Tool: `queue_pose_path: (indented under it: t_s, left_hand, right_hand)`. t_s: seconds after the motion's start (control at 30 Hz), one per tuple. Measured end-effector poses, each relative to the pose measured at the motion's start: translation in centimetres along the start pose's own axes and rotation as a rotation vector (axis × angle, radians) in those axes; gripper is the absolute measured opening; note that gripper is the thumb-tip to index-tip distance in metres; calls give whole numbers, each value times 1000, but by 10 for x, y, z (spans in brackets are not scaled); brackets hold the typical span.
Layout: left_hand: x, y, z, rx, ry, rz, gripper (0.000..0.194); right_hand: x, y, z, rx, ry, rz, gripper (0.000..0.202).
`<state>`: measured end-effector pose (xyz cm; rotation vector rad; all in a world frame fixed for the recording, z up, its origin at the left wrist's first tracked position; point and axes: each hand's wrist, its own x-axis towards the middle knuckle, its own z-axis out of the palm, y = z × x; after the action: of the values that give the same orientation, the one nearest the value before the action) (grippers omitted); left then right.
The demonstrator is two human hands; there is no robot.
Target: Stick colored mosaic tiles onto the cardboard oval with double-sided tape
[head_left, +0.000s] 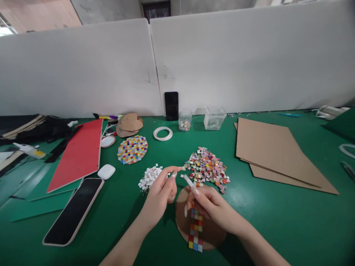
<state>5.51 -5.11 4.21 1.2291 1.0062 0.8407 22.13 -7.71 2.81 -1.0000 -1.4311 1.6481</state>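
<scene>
My left hand (163, 186) is beside the pile of white tiles (149, 178). Its index finger stretches out, the thumb lies against it and the other fingers curl in; anything held there is too small to make out. My right hand (208, 203) pinches a slim whitish stick-like piece (188, 180), its tip pointing toward my left fingertips. Below that hand lies a round brown cardboard disc (181, 220), partly covered by it. A strip of coloured mosaic tiles (195, 229) runs down the disc to its near edge. Behind is a heap of mixed coloured tiles (206, 166).
A tile-covered disc (133, 149), a white ring (162, 133), a cup of tiles (185, 121) and a clear box (215, 119) stand farther back. Cardboard sheets (271, 151) lie right; a phone (73, 212) and red board (79, 155) lie left. A white partition (235, 59) bounds the table.
</scene>
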Motion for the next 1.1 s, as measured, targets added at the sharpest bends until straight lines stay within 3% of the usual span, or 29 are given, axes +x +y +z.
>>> queue_pose_path:
  t_s: [0.17, 0.37, 0.5, 0.77, 0.93, 1.1]
  left_hand:
    - [-4, -8, 2, 509, 14, 160, 35]
    - [-4, -5, -1, 602, 86, 275, 35]
    - [-4, -4, -2, 606, 47, 249, 37]
    - [-11, -2, -2, 470, -98, 234, 36]
    - [-6, -3, -3, 220, 56, 144, 32]
    - [7, -2, -4, -68, 110, 12, 26]
  right_hand:
    - [-4, -4, 0, 179, -13, 7, 36]
    - [-2, -4, 1, -5, 60, -97, 34]
    - [-1, -1, 1, -73, 181, -163, 35]
    - [3, 2, -2, -255, 326, -164, 34]
    - [0, 2, -3, -318, 240, -152, 33]
    - [-3, 0, -1, -362, 145, -192, 33]
